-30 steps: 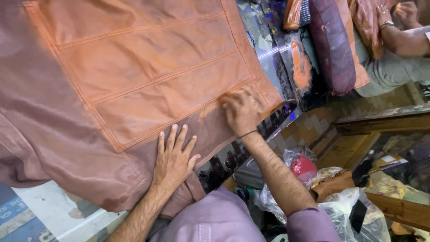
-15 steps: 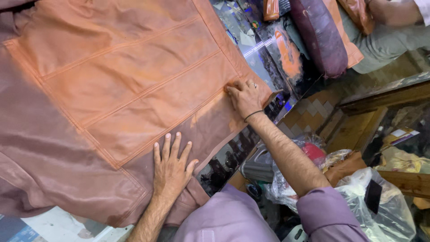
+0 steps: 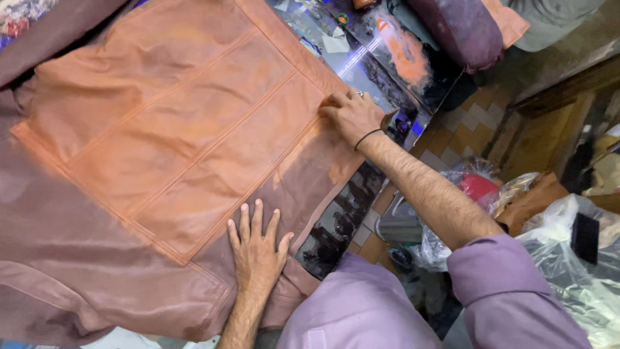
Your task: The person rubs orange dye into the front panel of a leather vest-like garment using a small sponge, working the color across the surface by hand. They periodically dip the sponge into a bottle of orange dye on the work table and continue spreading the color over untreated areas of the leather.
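A large brown leather jacket (image 3: 129, 161) lies spread flat on a glass-topped table, its back panel rubbed to an orange tone with stitched seams. My left hand (image 3: 255, 249) presses flat on the jacket's lower edge, fingers spread. My right hand (image 3: 352, 115) rests at the jacket's right edge, fingers curled down onto the leather over something small that I cannot make out. A dark band circles that wrist.
The glass table top (image 3: 381, 52) shows past the jacket at upper right, stained orange. A purple cushion (image 3: 462, 26) lies beyond it. Plastic bags (image 3: 568, 258) and a red item (image 3: 478, 187) sit on the tiled floor at right.
My right hand has slid further up along the jacket's right edge. The left hand has stayed pressed on the lower edge.
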A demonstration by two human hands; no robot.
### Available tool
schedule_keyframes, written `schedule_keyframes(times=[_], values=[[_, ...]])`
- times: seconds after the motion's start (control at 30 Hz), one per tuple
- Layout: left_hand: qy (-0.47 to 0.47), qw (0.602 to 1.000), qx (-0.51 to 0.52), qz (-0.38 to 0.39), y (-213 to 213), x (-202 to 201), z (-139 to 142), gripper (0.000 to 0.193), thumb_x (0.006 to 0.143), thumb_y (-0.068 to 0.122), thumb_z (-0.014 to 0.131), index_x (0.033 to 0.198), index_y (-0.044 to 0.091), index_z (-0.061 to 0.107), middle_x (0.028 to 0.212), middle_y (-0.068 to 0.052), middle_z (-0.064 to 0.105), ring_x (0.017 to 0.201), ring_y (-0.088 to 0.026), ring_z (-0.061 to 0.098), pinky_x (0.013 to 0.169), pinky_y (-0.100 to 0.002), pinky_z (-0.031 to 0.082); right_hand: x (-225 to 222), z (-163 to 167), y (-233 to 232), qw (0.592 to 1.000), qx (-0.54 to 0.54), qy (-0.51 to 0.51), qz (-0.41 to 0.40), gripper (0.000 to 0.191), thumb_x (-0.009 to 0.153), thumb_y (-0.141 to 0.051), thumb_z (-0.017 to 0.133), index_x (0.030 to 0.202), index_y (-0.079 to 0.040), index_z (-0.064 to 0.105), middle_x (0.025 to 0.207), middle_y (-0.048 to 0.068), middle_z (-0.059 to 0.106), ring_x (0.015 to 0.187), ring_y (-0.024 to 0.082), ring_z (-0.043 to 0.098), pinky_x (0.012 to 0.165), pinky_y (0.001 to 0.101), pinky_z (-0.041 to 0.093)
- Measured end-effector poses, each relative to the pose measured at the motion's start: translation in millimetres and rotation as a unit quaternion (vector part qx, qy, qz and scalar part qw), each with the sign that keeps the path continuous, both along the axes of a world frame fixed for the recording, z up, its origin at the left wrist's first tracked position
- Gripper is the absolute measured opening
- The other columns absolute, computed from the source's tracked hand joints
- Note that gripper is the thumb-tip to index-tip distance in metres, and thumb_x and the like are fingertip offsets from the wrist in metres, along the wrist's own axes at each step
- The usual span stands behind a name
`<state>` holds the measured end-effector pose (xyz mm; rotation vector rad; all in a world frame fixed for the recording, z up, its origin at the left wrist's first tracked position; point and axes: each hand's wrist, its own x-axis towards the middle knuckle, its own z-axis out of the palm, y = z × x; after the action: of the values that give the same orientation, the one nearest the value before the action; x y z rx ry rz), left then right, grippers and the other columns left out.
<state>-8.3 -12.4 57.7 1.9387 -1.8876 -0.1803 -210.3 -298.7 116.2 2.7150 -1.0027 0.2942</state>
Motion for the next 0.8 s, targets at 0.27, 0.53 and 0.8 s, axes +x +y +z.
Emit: schedule_keyframes(times=[0.27,0.53,0.8], values=[[-0.014,1.0,-0.013,-0.001,0.7,4.3,-4.1,0.059,0.084,0.046,0.072,0.134,0.015,0.065,0.157,-0.016,0.041,0.149,-0.04,0.031,0.118,-0.066,0.022,-23.6,-4.4,2.5,0.999,-0.034,0.032,-0.011,0.025,0.089,-0.029,0.062,0.106,-0.034,0.079,0.117,-0.013,0.068,0.103,0.02,0.058,0.084,0.044,0.04],[-0.008,1.0,-0.025,0.004,3.0,13.0,-6.6,0.059,0.083,0.045,0.074,0.133,0.016,0.066,0.158,-0.015,0.042,0.149,-0.04,0.032,0.118,-0.066,0.022,-26.1,-26.5,13.9,0.995,-0.04,0.077,0.043,0.022,0.091,-0.029,0.064,0.108,-0.031,0.079,0.116,-0.013,0.067,0.104,0.019,0.058,0.086,0.0453,0.04],[0.007,1.0,0.004,0.021,6.7,27.1,-6.5,0.061,0.082,0.046,0.072,0.135,0.018,0.064,0.159,-0.013,0.041,0.151,-0.039,0.029,0.12,-0.066,0.019,-13.5,-32.1,73.7,0.996,0.027,-0.036,0.081,0.027,0.082,-0.029,0.071,0.107,-0.023,0.078,0.117,-0.003,0.065,0.1,0.024,0.058,0.087,0.0458,0.042]])
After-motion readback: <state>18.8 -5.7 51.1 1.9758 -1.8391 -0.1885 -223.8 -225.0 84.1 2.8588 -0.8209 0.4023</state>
